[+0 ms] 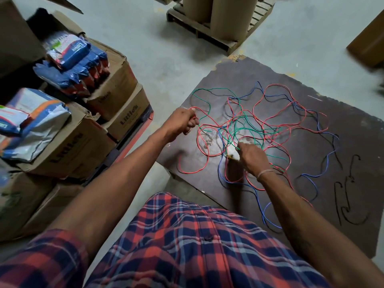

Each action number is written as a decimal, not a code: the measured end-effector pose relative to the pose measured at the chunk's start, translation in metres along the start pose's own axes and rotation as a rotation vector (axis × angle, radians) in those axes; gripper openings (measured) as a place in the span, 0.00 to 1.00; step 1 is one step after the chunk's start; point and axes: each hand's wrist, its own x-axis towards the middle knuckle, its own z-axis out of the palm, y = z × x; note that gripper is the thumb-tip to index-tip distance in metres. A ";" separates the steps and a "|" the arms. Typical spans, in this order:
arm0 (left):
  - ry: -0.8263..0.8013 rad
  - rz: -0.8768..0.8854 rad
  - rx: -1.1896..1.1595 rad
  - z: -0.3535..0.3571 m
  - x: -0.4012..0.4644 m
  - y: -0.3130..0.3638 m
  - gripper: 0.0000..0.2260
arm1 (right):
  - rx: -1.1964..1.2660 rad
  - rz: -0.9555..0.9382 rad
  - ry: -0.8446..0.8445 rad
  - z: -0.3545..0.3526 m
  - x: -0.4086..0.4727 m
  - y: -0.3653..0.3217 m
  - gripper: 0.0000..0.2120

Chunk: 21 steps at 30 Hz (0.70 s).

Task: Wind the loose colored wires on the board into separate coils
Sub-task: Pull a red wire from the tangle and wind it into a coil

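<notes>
A dark brown board (342,183) lies on the floor with a loose tangle of wires spread over it. A red wire (276,115) loops widest; a green wire (209,90), a blue wire (313,179) and a black wire (340,204) cross it. My left hand (182,121) is raised at the board's left edge, fingers curled round a red strand. My right hand (252,157) reaches into the middle of the tangle and pinches a green strand at its fingertips. No coils are visible.
Stacked cardboard boxes (79,142) with blue and white packets (70,53) on top stand at the left. A wooden pallet (207,32) carrying brown paper rolls is at the back. Another box (369,44) sits at the far right. Grey floor surrounds the board.
</notes>
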 end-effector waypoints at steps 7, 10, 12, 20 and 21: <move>0.033 -0.110 -0.498 -0.030 0.011 0.013 0.25 | -0.179 0.293 -0.278 0.021 -0.022 0.006 0.15; -0.068 -0.117 -0.372 -0.033 0.006 0.013 0.26 | -0.177 0.304 -0.241 0.017 -0.019 0.001 0.15; -0.118 -0.110 -0.293 -0.028 0.001 0.013 0.26 | -0.125 0.264 -0.207 0.010 -0.013 -0.004 0.20; -0.179 -0.089 -0.154 -0.007 -0.009 0.007 0.26 | 0.367 0.100 0.078 -0.042 0.013 -0.039 0.29; -0.184 -0.093 -0.127 -0.005 -0.009 0.006 0.26 | 0.406 0.083 0.137 -0.047 0.014 -0.043 0.24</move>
